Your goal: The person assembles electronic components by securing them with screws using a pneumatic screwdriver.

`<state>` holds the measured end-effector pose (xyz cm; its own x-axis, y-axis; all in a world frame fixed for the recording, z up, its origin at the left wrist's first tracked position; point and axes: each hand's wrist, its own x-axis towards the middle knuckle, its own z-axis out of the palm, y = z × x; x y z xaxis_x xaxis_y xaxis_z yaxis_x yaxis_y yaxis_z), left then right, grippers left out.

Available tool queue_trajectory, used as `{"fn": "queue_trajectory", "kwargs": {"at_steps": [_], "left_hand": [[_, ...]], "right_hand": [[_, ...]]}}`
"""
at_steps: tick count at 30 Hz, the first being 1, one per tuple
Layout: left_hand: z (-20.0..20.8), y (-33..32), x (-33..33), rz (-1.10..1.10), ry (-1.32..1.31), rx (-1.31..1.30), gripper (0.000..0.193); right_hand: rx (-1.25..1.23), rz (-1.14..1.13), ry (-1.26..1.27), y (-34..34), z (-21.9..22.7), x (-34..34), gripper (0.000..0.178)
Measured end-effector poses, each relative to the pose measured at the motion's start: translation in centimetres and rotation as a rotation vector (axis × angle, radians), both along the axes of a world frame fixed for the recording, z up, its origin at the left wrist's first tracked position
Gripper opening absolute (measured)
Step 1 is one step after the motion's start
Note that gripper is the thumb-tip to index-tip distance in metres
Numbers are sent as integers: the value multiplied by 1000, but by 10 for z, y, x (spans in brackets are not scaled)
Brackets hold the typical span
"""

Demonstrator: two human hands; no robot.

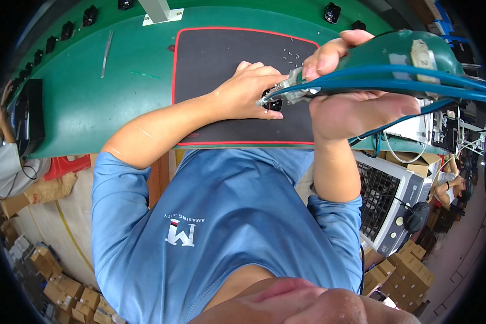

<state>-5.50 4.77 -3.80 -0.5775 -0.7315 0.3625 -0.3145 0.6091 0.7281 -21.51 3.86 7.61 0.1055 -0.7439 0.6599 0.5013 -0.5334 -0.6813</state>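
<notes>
My left hand lies on the black mat with red edging, its fingers closed around a small black plastic part. My right hand grips a green power screwdriver held sideways, with blue air hoses running along it to the right. The screwdriver's metal nose points left, over the black part and close to my left thumb and fingers. The tip and much of the part are hidden by the nose and my fingers, so I cannot tell if they touch.
Tiny screws or pins are scattered on the mat's far right. On the green table lie a thin metal strip and a green strip. A metal post stands beyond the mat. Several black parts line the far side.
</notes>
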Motion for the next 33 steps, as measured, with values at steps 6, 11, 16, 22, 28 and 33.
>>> {"fn": "queue_trajectory", "kwargs": {"at_steps": [6,11,16,22,28,33], "left_hand": [[-6,0,6,34,-44,-42,78],[6,2,11,16,-9,9,88],[46,-20,30,161,-47,8,84],[44,-130,63,428,-360,-113,82],[6,-217,79,640,-443,-102,88],[6,-220,69,608,-472,-62,92]], "right_hand": [[109,109,-15,-8,48,-7,117],[-23,-28,103,-6,130,-72,102],[108,-520,138,-18,93,-70,105],[63,-711,197,-34,85,-71,88],[93,-722,141,-37,83,-86,89],[96,-725,150,-37,81,-92,91]]}}
